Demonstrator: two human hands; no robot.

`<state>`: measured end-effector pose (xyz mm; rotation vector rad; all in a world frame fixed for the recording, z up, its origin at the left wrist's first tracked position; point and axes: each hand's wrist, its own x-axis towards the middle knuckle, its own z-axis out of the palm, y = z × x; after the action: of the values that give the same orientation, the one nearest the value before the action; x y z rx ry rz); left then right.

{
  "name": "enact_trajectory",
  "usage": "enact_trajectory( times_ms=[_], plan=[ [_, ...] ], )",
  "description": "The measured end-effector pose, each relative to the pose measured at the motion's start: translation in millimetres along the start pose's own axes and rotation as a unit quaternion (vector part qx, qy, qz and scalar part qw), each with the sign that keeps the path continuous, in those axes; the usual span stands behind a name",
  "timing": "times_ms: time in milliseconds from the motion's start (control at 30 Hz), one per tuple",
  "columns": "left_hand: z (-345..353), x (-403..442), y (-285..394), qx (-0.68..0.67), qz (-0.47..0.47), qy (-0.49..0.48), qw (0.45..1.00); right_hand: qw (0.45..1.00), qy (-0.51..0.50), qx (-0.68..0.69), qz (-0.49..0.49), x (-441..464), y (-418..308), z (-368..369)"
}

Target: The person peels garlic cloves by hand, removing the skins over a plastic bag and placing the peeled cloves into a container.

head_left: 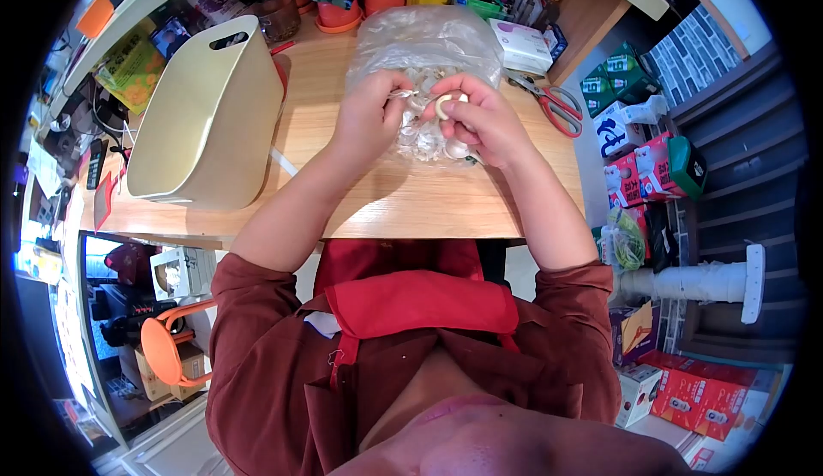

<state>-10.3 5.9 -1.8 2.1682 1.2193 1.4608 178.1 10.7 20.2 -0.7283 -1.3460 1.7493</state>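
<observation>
Over a clear plastic bag [429, 35] on the wooden desk, both my hands are raised close together. My right hand [480, 120] pinches a small cream-coloured, ring-like piece [443, 106] between thumb and fingers. My left hand [373, 112] has its fingertips closed on a thin whitish scrap [403, 94]; its exact kind is too small to make out. Beneath my hands, several small white pieces [420, 140] lie heaped at the bag's near end, some of them shiny as if wrapped. My fingers hide part of the heap.
A tall cream plastic bin [184, 125] stands on the desk [403, 210] at left. Red-handled scissors [557, 107] lie at right, near a white box [520, 46]. Pots and bottles [531, 0] line the back. Below at left is an orange stool [167, 352]; cartons [699, 395] are at right.
</observation>
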Motion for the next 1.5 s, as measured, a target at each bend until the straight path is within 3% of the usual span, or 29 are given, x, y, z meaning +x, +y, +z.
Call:
enact_trajectory(
  times_ms=[167,267,467,500,600,700,800,900,1033,1100,1167,1233,1267,1300,1333,1400,1433,1500],
  plan=[
    [8,4,-18,0.071,0.113,0.036,0.99,0.995,-0.017,0.096,-0.014,-2,-4,-6],
    [15,2,-24,0.133,0.053,-0.054,0.988,0.996,-0.014,0.083,-0.019,-2,-4,-3],
    [5,-5,1,0.084,0.045,-0.07,0.993,0.998,-0.024,0.059,0.004,-1,-16,22],
    [6,-6,-5,0.116,0.083,-0.08,0.987,0.999,-0.022,0.04,0.014,0,-24,34],
    [4,-1,0,0.003,-0.07,-0.162,0.984,0.999,-0.04,-0.03,0.019,13,-50,71],
    [12,1,-17,-0.024,0.087,-0.134,0.987,0.986,-0.086,-0.134,-0.055,41,-70,121],
    [-5,2,10,0.151,0.028,-0.178,0.972,0.964,-0.112,-0.218,-0.104,75,-80,175],
    [7,2,-2,0.089,0.118,-0.069,0.987,0.924,-0.153,-0.326,-0.128,122,-73,206],
    [-25,1,29,-0.075,-0.008,-0.152,0.986,0.888,-0.133,-0.416,-0.142,152,-54,229],
    [-12,-1,18,-0.072,0.001,-0.125,0.99,0.886,-0.125,-0.424,-0.139,158,-46,225],
    [-8,0,19,-0.198,-0.114,-0.128,0.965,0.85,-0.122,-0.463,-0.22,151,-46,208],
    [1,-1,8,-0.109,-0.055,-0.132,0.984,0.831,-0.103,-0.481,-0.259,128,-52,183],
    [12,-3,-14,0.041,0.067,-0.125,0.989,0.832,-0.086,-0.482,-0.26,108,-58,169],
    [19,-6,-29,0.186,0.191,-0.111,0.958,0.833,-0.069,-0.484,-0.261,90,-63,152],
    [18,-6,-27,0.107,0.17,-0.084,0.976,0.825,-0.061,-0.469,-0.31,71,-63,130],
    [14,-5,-20,-0.05,0.118,-0.031,0.991,0.824,-0.061,-0.528,-0.198,28,-70,86],
    [12,-5,-17,-0.018,0.132,-0.03,0.991,0.812,-0.081,-0.559,-0.145,11,-66,59],
    [6,-5,-11,0.05,0.161,-0.024,0.985,0.778,-0.022,-0.625,-0.058,-29,-58,33]
  ],
)
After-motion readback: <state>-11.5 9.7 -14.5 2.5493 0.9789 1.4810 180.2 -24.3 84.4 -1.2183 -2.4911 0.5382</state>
